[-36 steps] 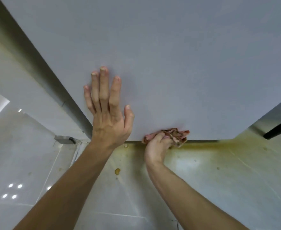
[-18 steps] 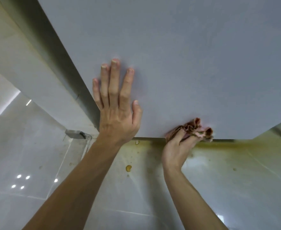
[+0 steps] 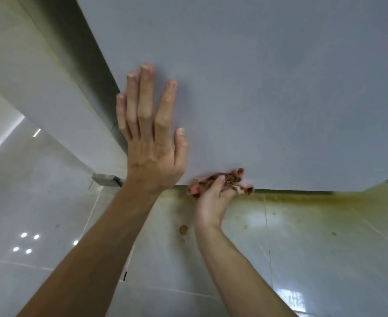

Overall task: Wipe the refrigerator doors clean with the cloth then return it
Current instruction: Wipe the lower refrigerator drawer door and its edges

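The grey refrigerator door fills the upper part of the head view, seen from close and from above. My left hand lies flat on the door with its fingers straight, pressing near the door's left edge. My right hand grips a bunched pink and brown cloth and holds it against the door's bottom edge, just right of the left hand. Most of the cloth is hidden in the fist.
Glossy pale floor tiles lie below the door, with a yellow-brown stain band along the door's base and a few spots. A pale side panel runs along the left. A small metal fitting sits by the door's lower left corner.
The view has shifted, so the door sits further right. My right hand with the cloth has slid along the bottom edge, first right, then back toward the left hand. The left hand stays pressed flat.
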Available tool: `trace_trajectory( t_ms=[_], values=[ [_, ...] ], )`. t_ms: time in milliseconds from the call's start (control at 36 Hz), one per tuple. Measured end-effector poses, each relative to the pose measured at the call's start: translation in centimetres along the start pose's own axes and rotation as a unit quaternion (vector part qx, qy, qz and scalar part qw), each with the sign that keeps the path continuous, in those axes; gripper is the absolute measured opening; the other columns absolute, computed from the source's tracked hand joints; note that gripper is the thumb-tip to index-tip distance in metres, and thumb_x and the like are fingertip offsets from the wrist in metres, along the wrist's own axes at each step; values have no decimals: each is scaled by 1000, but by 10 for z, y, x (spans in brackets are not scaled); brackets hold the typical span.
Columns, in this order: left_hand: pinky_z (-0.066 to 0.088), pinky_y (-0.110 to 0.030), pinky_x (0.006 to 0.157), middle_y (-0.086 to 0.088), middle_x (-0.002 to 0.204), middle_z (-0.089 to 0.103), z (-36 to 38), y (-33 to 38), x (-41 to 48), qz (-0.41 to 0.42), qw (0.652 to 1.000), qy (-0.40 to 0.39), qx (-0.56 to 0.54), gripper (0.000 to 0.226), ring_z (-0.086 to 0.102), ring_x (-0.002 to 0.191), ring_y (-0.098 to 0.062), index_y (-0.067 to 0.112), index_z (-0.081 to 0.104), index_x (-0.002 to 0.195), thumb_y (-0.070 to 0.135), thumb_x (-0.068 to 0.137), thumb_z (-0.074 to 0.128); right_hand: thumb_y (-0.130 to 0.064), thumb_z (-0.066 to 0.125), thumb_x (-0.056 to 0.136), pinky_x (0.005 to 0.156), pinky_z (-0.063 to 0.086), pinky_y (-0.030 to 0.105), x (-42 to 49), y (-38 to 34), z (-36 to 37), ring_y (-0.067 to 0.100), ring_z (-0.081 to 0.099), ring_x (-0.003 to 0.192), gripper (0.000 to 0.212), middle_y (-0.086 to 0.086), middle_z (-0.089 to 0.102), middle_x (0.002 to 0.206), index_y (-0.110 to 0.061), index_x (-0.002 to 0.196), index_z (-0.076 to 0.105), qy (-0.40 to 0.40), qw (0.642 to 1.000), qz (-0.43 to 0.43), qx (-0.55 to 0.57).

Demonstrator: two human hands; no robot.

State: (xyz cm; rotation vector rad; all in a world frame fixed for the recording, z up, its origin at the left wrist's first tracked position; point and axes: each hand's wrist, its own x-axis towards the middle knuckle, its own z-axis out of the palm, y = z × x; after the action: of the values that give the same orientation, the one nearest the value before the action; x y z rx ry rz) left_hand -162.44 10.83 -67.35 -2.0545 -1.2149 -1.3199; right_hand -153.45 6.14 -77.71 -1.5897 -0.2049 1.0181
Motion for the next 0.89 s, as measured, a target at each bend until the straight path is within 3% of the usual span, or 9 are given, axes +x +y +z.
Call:
trace_trajectory(
  t_ms=[194,306,389,472,528,611,722,806,889],
  values=[
    [13,-58,129,-22,164,21,-5,-11,-5,-6,1000,-18,3,67,12,156,-37,6,28,157,10,96,57,-40,35,113,119,35,37,46,2,-35,29,50,139,52,10,50,151,-8,154,35,71,997,-22,6],
    [13,-57,129,-20,165,21,-6,-15,-6,-4,1000,-20,2,67,13,157,-35,5,27,157,9,96,56,-51,23,113,116,35,35,14,16,9,37,51,138,67,21,51,151,1,148,45,-20,996,87,0],
    [13,-57,129,-20,164,22,-7,-15,-7,-2,1000,-20,0,70,15,158,-35,4,27,157,5,94,58,-44,31,113,75,57,30,-24,34,44,16,67,78,43,4,69,88,-20,95,62,-173,976,128,35],
    [13,-56,129,-19,164,22,-7,-16,-5,-1,1000,-17,-5,73,14,159,-33,4,27,157,4,92,60,-34,36,115,46,39,19,-35,26,64,2,44,40,43,-9,50,51,-20,77,49,-188,958,203,76],
    [13,-57,129,-20,164,23,-8,-17,-5,0,1000,-17,-6,72,15,157,-35,3,28,157,4,92,59,-32,36,115,61,49,21,-29,21,56,2,58,53,36,-6,60,67,-20,85,52,-167,967,182,60],
    [13,-57,129,-21,164,23,-9,-16,-5,4,1000,-18,-4,69,16,157,-35,3,27,158,5,95,56,-42,31,114,108,51,42,-4,12,24,28,66,119,46,11,65,127,-9,128,59,-87,988,130,5],
    [13,-56,130,-23,165,25,-13,-14,-5,-2,1000,-22,-7,71,16,157,-36,3,27,158,2,93,57,-39,34,113,88,46,21,29,-27,-34,22,61,102,50,11,61,135,-3,143,51,49,998,24,-13],
    [14,-58,129,-26,165,30,-15,-11,-3,-3,1000,-23,13,76,17,157,-37,1,30,157,-1,88,62,-38,34,112,91,40,28,32,-43,-53,23,58,111,51,2,58,130,-8,152,41,100,993,-63,7],
    [15,-60,129,-27,165,29,-18,-11,-2,-7,999,-25,30,80,17,157,-39,3,32,158,-1,86,65,-23,38,113,108,31,9,11,-43,-42,12,43,140,61,10,34,165,-7,166,13,105,975,-194,-1]
  ],
)
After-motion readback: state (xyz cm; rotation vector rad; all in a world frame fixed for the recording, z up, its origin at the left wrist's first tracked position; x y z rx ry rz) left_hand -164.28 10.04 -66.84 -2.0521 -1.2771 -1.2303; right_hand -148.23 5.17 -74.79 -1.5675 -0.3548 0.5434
